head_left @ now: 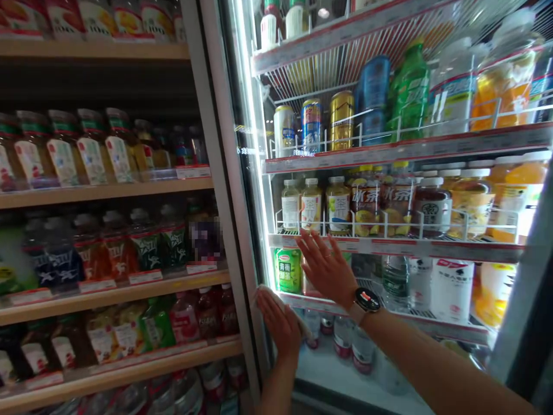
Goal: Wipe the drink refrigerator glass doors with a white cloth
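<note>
Low in the middle of the head view, my left hand (280,325) presses a pale, thin cloth (306,329) at the lit left edge of the drinks fridge (254,190). Most of the cloth is hidden beneath the palm and fingers. My right hand (326,268), with a black watch (367,300) on its wrist, is open with fingers stretched at the front of a fridge shelf. Whether it touches the shelf edge (389,246) I cannot tell. Just left of its fingers stands a green can (287,271); another container behind the hand is mostly covered.
Wire-railed fridge shelves hold cans (341,121), tea bottles (339,204) and large juice bottles (503,80). Shrink-wrapped bottles (362,349) sit at the fridge bottom. On the left, wooden shelves (108,193) carry rows of bottled drinks, divided from the fridge by a grey upright (216,144).
</note>
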Action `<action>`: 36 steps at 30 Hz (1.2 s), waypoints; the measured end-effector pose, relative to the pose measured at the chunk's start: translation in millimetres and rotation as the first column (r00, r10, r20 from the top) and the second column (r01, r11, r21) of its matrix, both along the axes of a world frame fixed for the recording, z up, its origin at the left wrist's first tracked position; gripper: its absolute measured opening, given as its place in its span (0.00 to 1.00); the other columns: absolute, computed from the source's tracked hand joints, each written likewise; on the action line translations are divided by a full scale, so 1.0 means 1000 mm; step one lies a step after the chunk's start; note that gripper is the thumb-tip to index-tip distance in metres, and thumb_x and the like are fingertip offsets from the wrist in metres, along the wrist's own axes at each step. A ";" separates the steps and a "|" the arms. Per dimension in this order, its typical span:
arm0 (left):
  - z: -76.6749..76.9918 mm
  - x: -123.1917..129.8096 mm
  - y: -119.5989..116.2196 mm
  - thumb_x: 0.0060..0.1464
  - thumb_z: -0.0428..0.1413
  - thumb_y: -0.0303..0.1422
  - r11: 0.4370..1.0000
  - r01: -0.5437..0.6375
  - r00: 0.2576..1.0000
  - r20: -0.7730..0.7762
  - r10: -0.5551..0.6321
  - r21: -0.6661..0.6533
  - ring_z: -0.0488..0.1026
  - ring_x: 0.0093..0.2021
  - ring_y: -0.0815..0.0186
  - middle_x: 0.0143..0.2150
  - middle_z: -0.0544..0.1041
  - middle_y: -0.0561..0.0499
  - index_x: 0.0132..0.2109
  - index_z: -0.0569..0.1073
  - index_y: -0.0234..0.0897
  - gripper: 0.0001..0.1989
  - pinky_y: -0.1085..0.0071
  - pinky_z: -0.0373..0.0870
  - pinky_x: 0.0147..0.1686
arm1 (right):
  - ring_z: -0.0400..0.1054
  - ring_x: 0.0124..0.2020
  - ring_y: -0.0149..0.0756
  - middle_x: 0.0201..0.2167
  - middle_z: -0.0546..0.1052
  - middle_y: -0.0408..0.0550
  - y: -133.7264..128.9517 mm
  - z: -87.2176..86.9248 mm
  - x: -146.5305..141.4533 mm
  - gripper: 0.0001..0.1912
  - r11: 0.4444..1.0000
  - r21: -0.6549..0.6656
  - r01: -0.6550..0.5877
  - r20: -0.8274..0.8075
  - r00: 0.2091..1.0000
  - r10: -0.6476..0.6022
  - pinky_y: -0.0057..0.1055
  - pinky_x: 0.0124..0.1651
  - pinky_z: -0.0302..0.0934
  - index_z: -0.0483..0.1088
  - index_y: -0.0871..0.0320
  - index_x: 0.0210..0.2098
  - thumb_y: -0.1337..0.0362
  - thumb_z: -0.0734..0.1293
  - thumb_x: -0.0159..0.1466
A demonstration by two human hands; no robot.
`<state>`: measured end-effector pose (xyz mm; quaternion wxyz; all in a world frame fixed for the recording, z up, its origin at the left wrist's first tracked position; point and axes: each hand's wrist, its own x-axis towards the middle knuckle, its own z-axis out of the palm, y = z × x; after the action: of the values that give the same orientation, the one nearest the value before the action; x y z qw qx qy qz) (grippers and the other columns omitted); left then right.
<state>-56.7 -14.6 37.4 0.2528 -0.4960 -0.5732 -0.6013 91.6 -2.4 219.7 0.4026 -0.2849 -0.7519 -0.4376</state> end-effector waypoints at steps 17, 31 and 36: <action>0.215 0.000 0.029 0.67 0.41 0.36 0.972 0.084 0.967 -0.254 -0.027 0.218 0.39 0.74 0.57 0.74 0.45 0.38 0.72 0.41 0.32 0.31 0.51 0.41 0.71 | 0.37 0.73 0.46 0.71 0.52 0.56 0.001 0.001 -0.002 0.34 1.000 -0.009 0.018 0.007 1.000 -0.018 0.50 0.72 0.30 0.48 0.67 0.70 0.62 0.59 0.68; 0.126 -0.015 0.018 0.65 0.45 0.30 0.982 0.119 0.872 -0.489 -0.034 0.144 0.39 0.73 0.57 0.73 0.48 0.40 0.72 0.42 0.34 0.33 0.52 0.40 0.71 | 0.43 0.72 0.42 0.72 0.48 0.48 -0.026 0.018 0.125 0.37 0.994 -0.079 0.077 -0.102 0.991 -0.085 0.49 0.72 0.36 0.34 0.54 0.72 0.64 0.57 0.70; 0.228 0.057 0.026 0.66 0.43 0.35 0.964 0.208 0.893 -0.435 -0.119 0.163 0.38 0.74 0.56 0.74 0.45 0.42 0.72 0.41 0.34 0.32 0.51 0.39 0.71 | 0.41 0.72 0.44 0.72 0.46 0.50 -0.015 0.016 0.131 0.37 0.989 -0.052 0.138 -0.151 0.978 -0.144 0.51 0.72 0.33 0.32 0.56 0.72 0.62 0.56 0.70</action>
<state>0.0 11.2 265.3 0.3686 -0.6319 -0.3960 -0.5551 222.2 -17.1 235.6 0.4215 -0.3787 -0.7053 -0.4261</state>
